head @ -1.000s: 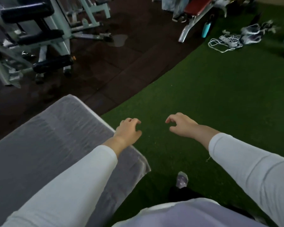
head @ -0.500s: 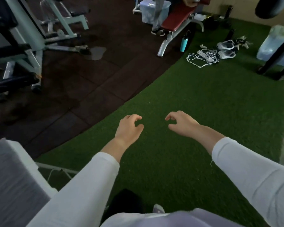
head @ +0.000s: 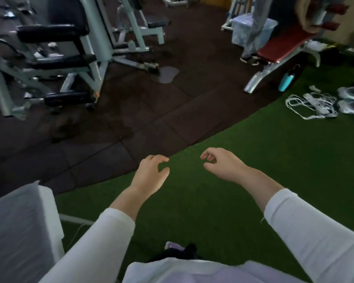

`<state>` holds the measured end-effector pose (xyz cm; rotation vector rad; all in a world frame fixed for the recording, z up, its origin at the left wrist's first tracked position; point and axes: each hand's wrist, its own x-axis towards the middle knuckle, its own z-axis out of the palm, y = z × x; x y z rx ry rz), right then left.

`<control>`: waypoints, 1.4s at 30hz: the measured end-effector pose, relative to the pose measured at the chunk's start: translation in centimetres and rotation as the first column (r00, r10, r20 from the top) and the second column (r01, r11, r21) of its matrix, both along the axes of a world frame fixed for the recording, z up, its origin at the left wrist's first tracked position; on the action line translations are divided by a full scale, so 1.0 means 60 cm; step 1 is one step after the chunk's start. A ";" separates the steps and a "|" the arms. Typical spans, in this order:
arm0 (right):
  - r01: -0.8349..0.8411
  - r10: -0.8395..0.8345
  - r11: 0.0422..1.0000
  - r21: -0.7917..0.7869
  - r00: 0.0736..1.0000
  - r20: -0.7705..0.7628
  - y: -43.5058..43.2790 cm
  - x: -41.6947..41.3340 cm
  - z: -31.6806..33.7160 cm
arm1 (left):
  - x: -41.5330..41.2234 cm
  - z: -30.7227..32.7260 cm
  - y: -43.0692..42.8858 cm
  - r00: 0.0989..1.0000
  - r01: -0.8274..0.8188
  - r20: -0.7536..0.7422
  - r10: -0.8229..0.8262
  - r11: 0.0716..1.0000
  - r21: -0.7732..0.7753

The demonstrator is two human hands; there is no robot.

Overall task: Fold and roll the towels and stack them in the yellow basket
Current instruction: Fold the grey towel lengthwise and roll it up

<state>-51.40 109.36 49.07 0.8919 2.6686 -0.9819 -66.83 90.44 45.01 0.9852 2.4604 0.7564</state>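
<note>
Hands: left hand (head: pixel 149 176), right hand (head: pixel 221 168), loosely curled, empty.
Bench (head: pixel 18 231) is sliding away (no towel or basket showing); probably fetching.

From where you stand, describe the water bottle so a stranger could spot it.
Find the red bench at the upper right. The water bottle stands by its silver leg, at the edge of the green turf. It alone is teal, upright, dark-capped, left of the tangled white cords.

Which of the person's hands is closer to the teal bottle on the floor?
Right. The bottle stands ahead and to the right of the right hand; the left hand is farther left.
</note>
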 end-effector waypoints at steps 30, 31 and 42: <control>-0.963 0.957 -0.261 0.068 -0.249 0.146 -0.431 -0.655 -0.027 | -0.046 -0.010 -0.314 -0.122 -0.991 0.126 0.984 -0.115 -0.065; -0.947 0.943 -0.312 0.079 -0.299 0.148 -0.442 -0.656 -0.030 | -0.036 -0.010 -0.307 -0.160 -0.986 0.109 0.981 -0.154 -0.065; -0.760 0.756 -0.645 0.075 -0.620 0.211 -0.548 -0.608 -0.077 | 0.062 -0.038 -0.273 -0.377 -0.922 0.045 0.925 -0.370 -0.118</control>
